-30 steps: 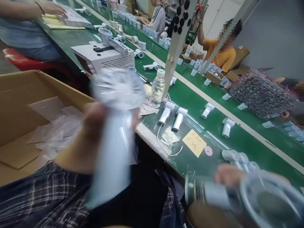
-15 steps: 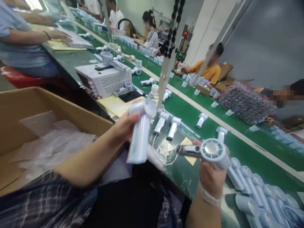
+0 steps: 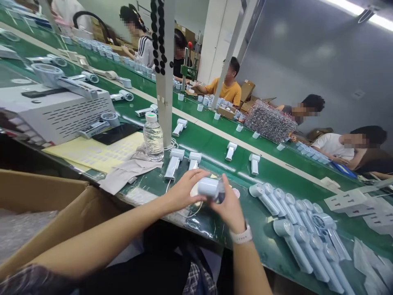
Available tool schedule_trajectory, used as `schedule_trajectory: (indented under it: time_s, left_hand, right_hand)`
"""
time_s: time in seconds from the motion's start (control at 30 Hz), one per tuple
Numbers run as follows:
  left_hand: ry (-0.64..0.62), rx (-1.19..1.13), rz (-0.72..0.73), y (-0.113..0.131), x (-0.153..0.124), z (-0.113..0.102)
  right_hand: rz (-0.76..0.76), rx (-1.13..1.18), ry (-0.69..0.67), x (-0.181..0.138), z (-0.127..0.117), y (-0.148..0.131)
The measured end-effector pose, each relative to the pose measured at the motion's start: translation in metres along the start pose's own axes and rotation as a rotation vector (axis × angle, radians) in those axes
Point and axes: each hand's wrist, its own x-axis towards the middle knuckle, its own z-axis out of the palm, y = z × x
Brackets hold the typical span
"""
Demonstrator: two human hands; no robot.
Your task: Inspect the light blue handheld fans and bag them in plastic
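Note:
Both my hands are round a light-blue handheld fan point(image 3: 208, 187), held over the near edge of the bench. My left hand point(image 3: 186, 191) grips it from the left, fingers curled over the body. On the other side, my right hand point(image 3: 229, 203) closes round its right end, slightly blurred. The fan's handle is mostly hidden by the hands. Just behind lie two more fans, one a white-blue fan point(image 3: 175, 164) beside another fan point(image 3: 194, 160). To the right, several finished-looking fans point(image 3: 294, 248) lie in slanted rows, with a fan showing its round grille point(image 3: 324, 221) on top.
A water bottle point(image 3: 153, 137) stands beside a metal post point(image 3: 164, 82). Left of it are a phone point(image 3: 116, 133), yellow sticker sheets point(image 3: 89, 153) and a vented white box point(image 3: 61, 114). A cardboard box point(image 3: 70, 217) sits at my left. Fans rest on the green belt point(image 3: 211, 145); people sit beyond.
My view has swung right. The grille-faced fan has left my right hand and lies among the rows. My right hand has joined the left on the other fan, now turned and lower.

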Motion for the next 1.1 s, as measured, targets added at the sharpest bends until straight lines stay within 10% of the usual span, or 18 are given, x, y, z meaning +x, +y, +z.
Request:
schedule_trajectory:
  time_s: [0.23,0.7,1.1]
  left_hand:
    - [-0.133,0.482,-0.154,-0.037,0.029,0.032]
    - [-0.036,0.429,-0.015,-0.070,0.020,0.036]
    - [-0.084,0.391,-0.014,-0.067,0.019,0.031]
  right_hand:
    - [0.258,-0.802,0.115,0.033,-0.054,0.053]
    - [0.194,-0.916,0.196,0.063,0.007,0.027]
    - [0.091,-0.957,0.284,0.015,-0.013,0.065]
